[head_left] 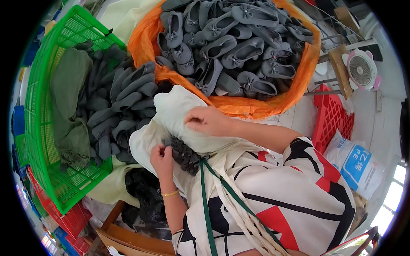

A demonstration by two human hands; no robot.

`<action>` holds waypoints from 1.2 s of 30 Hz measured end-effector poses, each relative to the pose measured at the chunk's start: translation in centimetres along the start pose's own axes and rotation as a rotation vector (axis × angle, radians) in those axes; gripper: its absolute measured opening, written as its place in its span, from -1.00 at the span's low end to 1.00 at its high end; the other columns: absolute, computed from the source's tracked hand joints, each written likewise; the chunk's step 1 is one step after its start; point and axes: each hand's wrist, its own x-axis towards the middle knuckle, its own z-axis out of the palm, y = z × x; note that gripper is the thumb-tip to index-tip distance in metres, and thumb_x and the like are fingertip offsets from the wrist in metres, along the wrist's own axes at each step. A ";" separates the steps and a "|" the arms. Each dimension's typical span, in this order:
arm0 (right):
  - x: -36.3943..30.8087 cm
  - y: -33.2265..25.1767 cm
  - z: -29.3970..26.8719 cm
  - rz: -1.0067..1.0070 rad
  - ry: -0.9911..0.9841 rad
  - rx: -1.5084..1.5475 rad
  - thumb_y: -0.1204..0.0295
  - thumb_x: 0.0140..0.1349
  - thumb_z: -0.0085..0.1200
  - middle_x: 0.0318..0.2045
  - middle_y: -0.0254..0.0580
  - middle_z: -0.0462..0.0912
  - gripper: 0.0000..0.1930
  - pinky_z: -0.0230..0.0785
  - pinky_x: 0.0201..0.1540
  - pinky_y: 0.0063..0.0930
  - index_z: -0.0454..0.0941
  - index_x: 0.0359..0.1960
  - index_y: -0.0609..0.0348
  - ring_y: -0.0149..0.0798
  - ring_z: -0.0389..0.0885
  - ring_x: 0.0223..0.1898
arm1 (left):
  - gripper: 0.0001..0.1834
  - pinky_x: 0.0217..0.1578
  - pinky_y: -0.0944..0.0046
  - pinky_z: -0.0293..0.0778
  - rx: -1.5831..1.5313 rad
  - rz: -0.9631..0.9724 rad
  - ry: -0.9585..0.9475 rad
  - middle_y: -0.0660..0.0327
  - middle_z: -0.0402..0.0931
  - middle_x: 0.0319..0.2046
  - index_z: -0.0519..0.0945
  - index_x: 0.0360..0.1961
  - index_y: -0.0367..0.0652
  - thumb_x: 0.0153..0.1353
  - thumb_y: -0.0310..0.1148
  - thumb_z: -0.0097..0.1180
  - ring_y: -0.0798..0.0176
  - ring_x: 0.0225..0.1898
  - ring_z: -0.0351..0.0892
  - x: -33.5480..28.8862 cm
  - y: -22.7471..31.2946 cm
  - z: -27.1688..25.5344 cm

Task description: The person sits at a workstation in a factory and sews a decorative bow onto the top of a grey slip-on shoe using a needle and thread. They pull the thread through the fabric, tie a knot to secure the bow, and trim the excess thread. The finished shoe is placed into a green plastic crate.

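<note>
Grey pieces (184, 157) lie on near cloth (173, 104), probably for reach; left hand (162, 161), right hand (206, 121): fingers curled nearly closed, contents indeterminable.

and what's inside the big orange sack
The orange sack holds a heap of grey slip-on shoes, many with a small bow, lying at different angles. Only the upper ones show; whatever lies beneath them, and the sack's bottom, is covered.

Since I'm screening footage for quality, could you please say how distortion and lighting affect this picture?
In the head view, the green crate bows near the left edge; black fills the corners; the lower-right window glares white; the left hand and right hand are clearly lit.
</note>
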 end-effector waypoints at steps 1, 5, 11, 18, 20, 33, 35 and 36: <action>0.1 -0.5 0.7 -0.053 -0.030 -0.008 0.36 0.27 0.20 -0.36 -0.20 0.59 -0.80 0.46 -0.21 -0.41 0.59 -0.18 0.22 -0.27 0.57 -0.32 | -0.88 -0.29 0.27 0.42 -0.189 -0.042 -0.022 0.27 0.54 -0.46 0.58 -0.35 -0.23 0.18 -0.40 0.09 0.29 -0.37 0.51 -0.1 -0.4 -0.4; 1.1 -3.3 3.0 -0.169 -0.230 0.028 0.33 0.22 0.23 -0.37 -0.18 0.55 -0.78 0.43 -0.10 -0.33 0.58 -0.23 0.21 -0.17 0.56 -0.25 | -0.79 -0.15 0.36 0.41 -0.754 -0.177 -0.417 0.23 0.60 -0.32 0.60 -0.20 -0.34 0.19 -0.49 0.00 0.36 -0.29 0.52 -2.5 2.4 -2.9; 1.3 -3.5 6.0 0.023 -0.214 0.141 0.39 0.22 0.21 -0.45 -0.13 0.54 -0.83 0.43 -0.32 -0.35 0.55 -0.39 0.24 -0.16 0.56 -0.43 | -0.69 -0.14 0.34 0.45 -0.814 -0.179 -0.344 0.21 0.63 -0.23 0.59 -0.06 -0.32 0.42 -0.29 -0.05 0.35 -0.24 0.57 -3.8 2.8 -2.2; 1.1 -3.1 7.4 0.115 -0.056 0.097 0.38 0.26 0.19 -0.49 -0.16 0.51 -0.82 0.35 -0.37 -0.41 0.53 -0.37 0.26 -0.28 0.46 -0.46 | -0.75 -0.26 0.47 0.50 -0.709 -0.239 -0.317 0.33 0.62 -0.33 0.59 -0.01 -0.27 0.32 -0.42 0.20 0.51 -0.34 0.55 -4.0 2.8 -3.0; 0.8 -3.0 7.7 0.110 -0.043 0.138 0.39 0.29 0.18 -0.48 -0.19 0.50 -0.82 0.34 -0.36 -0.45 0.52 -0.35 0.26 -0.32 0.42 -0.45 | -0.75 -0.28 0.49 0.49 -0.739 -0.239 -0.292 0.34 0.61 -0.35 0.59 -0.03 -0.26 0.32 -0.41 0.21 0.52 -0.37 0.53 -4.2 2.9 -2.9; 1.2 -3.0 4.7 0.325 -0.327 0.343 0.50 0.33 0.11 -0.36 -0.27 0.62 -0.90 0.41 -0.19 -0.57 0.59 -0.19 0.25 -0.46 0.55 -0.31 | -0.82 -0.26 0.28 0.48 -0.080 0.286 0.004 0.22 0.59 -0.36 0.65 -0.22 -0.20 0.12 -0.48 0.31 0.23 -0.30 0.54 -5.9 3.0 -4.8; 1.3 -3.3 4.1 0.314 -0.481 0.298 0.49 0.31 0.12 -0.41 -0.31 0.61 -0.91 0.38 -0.25 -0.61 0.60 -0.22 0.23 -0.49 0.51 -0.38 | -0.78 -0.22 0.23 0.49 0.006 0.390 0.039 0.19 0.60 -0.34 0.65 -0.25 -0.18 0.03 -0.49 0.34 0.12 -0.24 0.56 -6.2 3.2 -5.4; 1.5 -3.9 4.0 0.297 -0.547 0.228 0.48 0.31 0.12 -0.43 -0.32 0.61 -0.90 0.38 -0.27 -0.61 0.60 -0.21 0.22 -0.50 0.50 -0.40 | -0.77 -0.19 0.21 0.50 0.032 0.446 0.052 0.18 0.61 -0.34 0.65 -0.27 -0.17 0.00 -0.49 0.36 0.08 -0.21 0.56 -6.2 3.3 -5.6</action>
